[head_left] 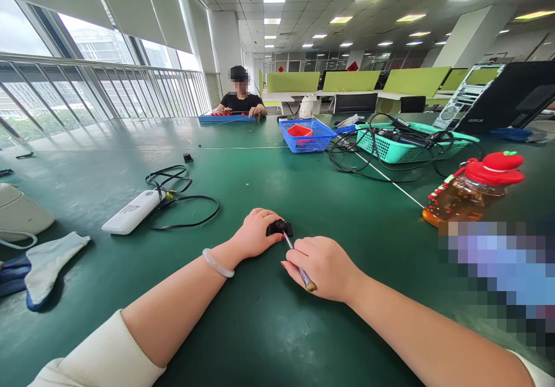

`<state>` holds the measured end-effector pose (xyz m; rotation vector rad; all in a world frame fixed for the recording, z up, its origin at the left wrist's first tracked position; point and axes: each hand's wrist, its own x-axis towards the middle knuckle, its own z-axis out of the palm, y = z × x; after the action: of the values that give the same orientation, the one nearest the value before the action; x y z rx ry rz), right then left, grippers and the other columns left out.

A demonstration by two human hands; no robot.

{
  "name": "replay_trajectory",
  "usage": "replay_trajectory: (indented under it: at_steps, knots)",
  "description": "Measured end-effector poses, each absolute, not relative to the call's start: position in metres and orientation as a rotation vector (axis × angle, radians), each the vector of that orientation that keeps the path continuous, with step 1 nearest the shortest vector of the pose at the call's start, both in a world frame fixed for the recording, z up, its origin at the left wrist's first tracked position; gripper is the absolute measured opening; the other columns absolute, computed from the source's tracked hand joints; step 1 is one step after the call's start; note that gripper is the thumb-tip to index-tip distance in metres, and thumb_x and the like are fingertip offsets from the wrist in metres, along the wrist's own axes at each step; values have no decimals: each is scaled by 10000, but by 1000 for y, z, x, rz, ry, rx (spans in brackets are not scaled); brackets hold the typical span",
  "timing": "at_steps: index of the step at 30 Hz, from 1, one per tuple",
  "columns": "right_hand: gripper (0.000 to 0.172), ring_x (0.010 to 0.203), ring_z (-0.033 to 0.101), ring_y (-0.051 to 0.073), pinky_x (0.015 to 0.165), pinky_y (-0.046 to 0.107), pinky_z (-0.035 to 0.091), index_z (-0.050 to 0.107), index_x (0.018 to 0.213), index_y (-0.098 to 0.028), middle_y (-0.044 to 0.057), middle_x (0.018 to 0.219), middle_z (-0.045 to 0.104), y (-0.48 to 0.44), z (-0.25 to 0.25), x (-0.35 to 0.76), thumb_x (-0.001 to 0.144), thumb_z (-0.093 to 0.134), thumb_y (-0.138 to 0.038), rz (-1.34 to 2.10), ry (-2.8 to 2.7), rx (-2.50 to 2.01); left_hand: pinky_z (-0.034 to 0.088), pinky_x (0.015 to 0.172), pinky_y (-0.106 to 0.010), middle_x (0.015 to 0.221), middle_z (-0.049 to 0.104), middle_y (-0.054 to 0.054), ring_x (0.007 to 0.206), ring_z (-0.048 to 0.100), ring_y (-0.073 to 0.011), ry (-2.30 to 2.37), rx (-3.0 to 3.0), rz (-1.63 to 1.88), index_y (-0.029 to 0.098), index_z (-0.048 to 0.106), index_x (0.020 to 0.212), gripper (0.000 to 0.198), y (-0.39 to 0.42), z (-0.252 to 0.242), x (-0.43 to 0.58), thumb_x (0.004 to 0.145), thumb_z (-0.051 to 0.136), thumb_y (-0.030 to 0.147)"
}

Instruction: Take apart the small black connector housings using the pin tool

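Note:
My left hand (255, 232), with a pale bracelet on its wrist, is closed on a small black block-like part (281, 226) and holds it down on the green table. What kind of part it is I cannot make out. In my right hand (323, 265) is a screwdriver (307, 280), its handle end pointing back toward me. Its thin metal shaft slants up to the near side of the black part, and the tip appears to touch it. My fingers hide some of the handle.
Left lie a white power bank (134, 211) with a black cable (191, 225) and a glove (52, 265). Right stands a red-lidded bottle (472, 188) near a blurred patch. Farther back are a blue basket (318, 143), a green basket (390, 153) of cables and a seated person (240, 98).

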<state>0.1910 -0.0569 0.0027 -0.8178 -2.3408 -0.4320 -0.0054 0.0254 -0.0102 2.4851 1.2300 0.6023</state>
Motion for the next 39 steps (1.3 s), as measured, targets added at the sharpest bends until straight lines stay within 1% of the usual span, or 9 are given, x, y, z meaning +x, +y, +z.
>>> replay_trajectory:
  at_steps: [17,22,32,39]
  knots:
    - [292,536,392,111,537,277,269,588,627,-174,-15,581,495,-56,4,190,911,527,-207,-468,-2267,-807,401,1113,-483,1264,667,-67,1232,539,-290,1248,2509,582,238,676,1162,344,28,-13,-6,840,711,353]
    - [293,536,396,108,542,276,265,588,627,-174,-14,581,492,-56,5,191,912,527,-204,-458,-2271,-811,403,1113,-483,1262,668,-67,1240,536,-288,1257,2505,572,232,673,1168,347,27,-12,-5,841,712,341]
    - [290,533,366,102,538,274,248,570,626,-173,-22,571,452,-55,3,192,912,531,-193,-433,-2243,-856,405,1113,-483,1268,666,-73,1240,527,-290,1265,2498,559,222,671,1171,349,27,-12,-5,847,706,348]
    - [281,544,384,104,550,274,251,583,646,-174,-16,595,483,-56,3,191,919,527,-209,-414,-2296,-807,411,1112,-478,1239,673,-56,1225,541,-283,1248,2510,566,261,680,1167,325,27,-11,-5,853,694,343]
